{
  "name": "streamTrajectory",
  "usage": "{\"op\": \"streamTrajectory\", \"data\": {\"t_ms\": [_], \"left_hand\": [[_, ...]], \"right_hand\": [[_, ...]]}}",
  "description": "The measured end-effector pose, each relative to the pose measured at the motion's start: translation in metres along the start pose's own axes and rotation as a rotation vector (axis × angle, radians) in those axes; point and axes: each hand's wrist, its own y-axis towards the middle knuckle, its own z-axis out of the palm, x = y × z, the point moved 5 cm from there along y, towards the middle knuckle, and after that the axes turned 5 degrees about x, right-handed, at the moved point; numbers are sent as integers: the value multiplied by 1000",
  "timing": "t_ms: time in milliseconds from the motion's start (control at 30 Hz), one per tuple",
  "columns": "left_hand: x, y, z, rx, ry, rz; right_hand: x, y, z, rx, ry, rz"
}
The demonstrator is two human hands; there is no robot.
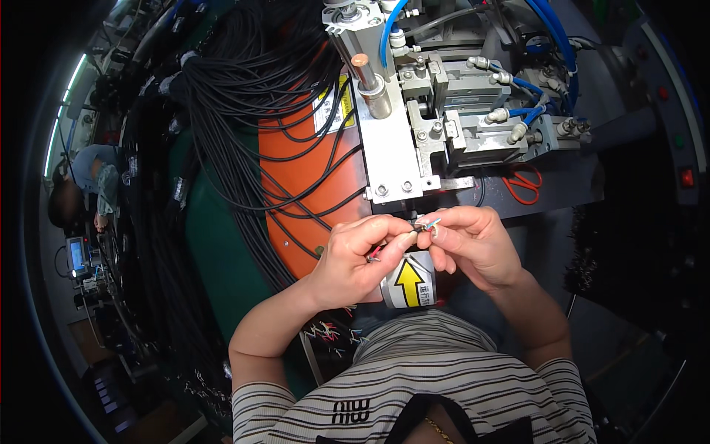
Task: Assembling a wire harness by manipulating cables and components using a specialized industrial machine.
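Both hands' grip, left hand (360, 255) and right hand (473, 240), pinched on thin stripped cable end (427, 225) with coloured wires

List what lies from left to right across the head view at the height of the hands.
Black cable bundle → orange panel → left hand → thin coloured wires → right hand

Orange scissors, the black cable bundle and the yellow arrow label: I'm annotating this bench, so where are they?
orange scissors (523, 185), head view, on the handle loops.
black cable bundle (244, 81), head view, mid-bundle.
yellow arrow label (409, 283), head view, on the arrow.
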Motion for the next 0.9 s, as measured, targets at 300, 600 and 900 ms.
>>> {"op": "streamTrajectory", "data": {"t_ms": [300,600,900], "left_hand": [[-12,-9,12,73,375,74],[-15,-7,8,24,657,187],[-15,-6,10,130,709,187]], "right_hand": [[30,-4,18,-59,-1200,-446],[22,-1,13,-183,-1504,-486],[16,-3,13,-228,-1510,-575]]}}
